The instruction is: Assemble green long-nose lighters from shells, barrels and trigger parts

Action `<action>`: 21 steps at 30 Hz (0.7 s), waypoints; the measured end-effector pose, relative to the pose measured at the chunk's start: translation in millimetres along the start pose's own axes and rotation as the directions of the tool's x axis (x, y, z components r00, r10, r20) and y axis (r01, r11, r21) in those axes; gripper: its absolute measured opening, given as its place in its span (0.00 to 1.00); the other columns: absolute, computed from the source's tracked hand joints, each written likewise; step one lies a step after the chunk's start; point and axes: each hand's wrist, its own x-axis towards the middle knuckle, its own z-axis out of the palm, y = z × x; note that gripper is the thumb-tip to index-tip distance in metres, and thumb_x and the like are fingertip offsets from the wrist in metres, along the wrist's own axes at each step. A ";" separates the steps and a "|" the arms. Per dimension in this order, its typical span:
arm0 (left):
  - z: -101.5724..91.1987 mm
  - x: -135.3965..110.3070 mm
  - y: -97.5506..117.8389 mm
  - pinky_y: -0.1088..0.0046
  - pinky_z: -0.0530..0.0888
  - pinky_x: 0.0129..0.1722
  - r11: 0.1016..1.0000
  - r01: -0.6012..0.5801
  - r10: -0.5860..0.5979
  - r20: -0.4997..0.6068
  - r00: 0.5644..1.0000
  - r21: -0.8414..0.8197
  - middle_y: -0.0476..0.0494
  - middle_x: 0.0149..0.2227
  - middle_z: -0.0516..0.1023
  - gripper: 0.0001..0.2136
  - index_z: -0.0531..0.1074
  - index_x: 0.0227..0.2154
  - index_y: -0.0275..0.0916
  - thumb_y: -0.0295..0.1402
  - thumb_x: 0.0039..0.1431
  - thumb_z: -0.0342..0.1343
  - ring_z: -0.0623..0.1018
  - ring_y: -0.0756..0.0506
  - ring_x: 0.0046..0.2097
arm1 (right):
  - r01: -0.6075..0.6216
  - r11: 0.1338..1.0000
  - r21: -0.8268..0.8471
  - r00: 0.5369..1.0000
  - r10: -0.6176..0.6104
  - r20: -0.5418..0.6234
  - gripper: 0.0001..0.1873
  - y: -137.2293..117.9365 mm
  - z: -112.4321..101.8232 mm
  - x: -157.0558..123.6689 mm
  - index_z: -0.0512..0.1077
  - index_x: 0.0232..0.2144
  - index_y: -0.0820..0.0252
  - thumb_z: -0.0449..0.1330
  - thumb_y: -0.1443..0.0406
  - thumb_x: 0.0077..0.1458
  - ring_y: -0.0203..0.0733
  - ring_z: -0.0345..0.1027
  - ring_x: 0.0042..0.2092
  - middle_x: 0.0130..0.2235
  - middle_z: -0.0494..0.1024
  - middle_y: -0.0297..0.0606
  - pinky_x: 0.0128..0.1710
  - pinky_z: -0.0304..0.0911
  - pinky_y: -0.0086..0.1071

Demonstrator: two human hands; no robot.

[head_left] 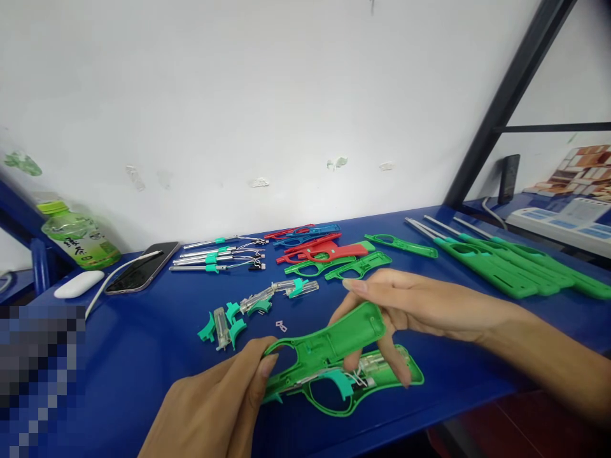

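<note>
My left hand (214,401) is closed on the narrow front end of two green lighter shell halves. The upper half (334,337) is tilted above the lower half (415,375), inner sides showing. Inside the lower half lie a teal trigger (338,383), thin white wires and a clear fuel tank (377,361). My right hand (396,305) reaches around the back of the upper half; two fingers come down onto the wires and the lower half's rim, while its thumb stretches out above. Part of the right fingers is hidden behind the upper half.
Loose clear tanks with teal triggers (260,302) and a small metal clip (281,326) lie beyond my hands. Behind are metal lighter rods (210,257) and red, blue and green shells (329,251). Several green lighters (515,264) lie right; a phone (143,270) and bottle (79,235) left.
</note>
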 end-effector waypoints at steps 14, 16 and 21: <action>-9.2 25.3 7.9 0.84 0.80 0.34 0.999 0.016 -0.016 -0.019 1.000 0.038 0.55 0.50 0.86 0.14 0.73 0.58 0.52 0.45 0.81 0.46 0.89 0.51 0.40 | -0.316 0.770 -0.555 0.743 -0.163 -0.649 0.38 1.1 -56.5 -69.5 0.81 0.21 0.56 0.54 0.39 0.71 0.47 0.80 0.29 0.26 0.86 0.46 0.46 0.75 0.45; -7.5 24.4 7.9 0.84 0.80 0.34 0.999 -0.011 0.012 -0.016 1.000 0.032 0.54 0.49 0.86 0.13 0.73 0.55 0.52 0.44 0.81 0.46 0.88 0.52 0.39 | -0.343 0.766 -0.544 0.717 -0.161 -0.679 0.38 11.9 -62.3 -68.5 0.77 0.17 0.54 0.55 0.40 0.71 0.45 0.78 0.26 0.21 0.82 0.44 0.45 0.74 0.44; -4.2 22.3 5.1 0.83 0.80 0.34 0.997 -0.076 0.077 -0.057 0.995 0.022 0.53 0.47 0.85 0.11 0.74 0.54 0.49 0.39 0.81 0.47 0.88 0.52 0.38 | -0.352 0.764 -0.541 0.691 -0.178 -0.701 0.30 33.0 -78.8 -64.7 0.79 0.22 0.55 0.62 0.41 0.66 0.49 0.80 0.28 0.21 0.81 0.40 0.40 0.75 0.45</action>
